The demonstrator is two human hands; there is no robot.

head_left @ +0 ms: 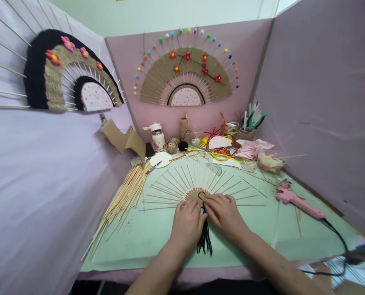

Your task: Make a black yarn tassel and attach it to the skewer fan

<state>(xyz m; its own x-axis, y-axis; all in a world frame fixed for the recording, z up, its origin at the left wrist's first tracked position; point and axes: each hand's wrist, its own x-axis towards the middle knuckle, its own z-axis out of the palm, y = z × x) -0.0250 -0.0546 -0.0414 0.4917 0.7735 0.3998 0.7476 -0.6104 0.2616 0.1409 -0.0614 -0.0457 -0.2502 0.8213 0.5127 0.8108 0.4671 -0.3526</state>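
A half-round brown cardboard piece (195,196) lies on the table with thin wooden sticks (170,180) fanning out from its curved edge. Over its straight edge lies a black tassel (205,237), whose cord loop (201,195) rests on the cardboard and whose strands hang toward me. My left hand (188,221) is at the left of the tassel, fingers bent and close together on the cardboard, thumb at the tassel's top. From the right, my right hand (222,213) reaches the same spot with its fingertips pressed by the cord. Both hands' fingers are closed around the tassel's top.
Many loose sticks (124,200) lie at the left. A pink glue gun (302,203) with a black cable rests at the right. Behind are a white bottle (158,138), twine (172,145), pipe cleaners and scissors. Finished fans (185,67) hang on the panels.
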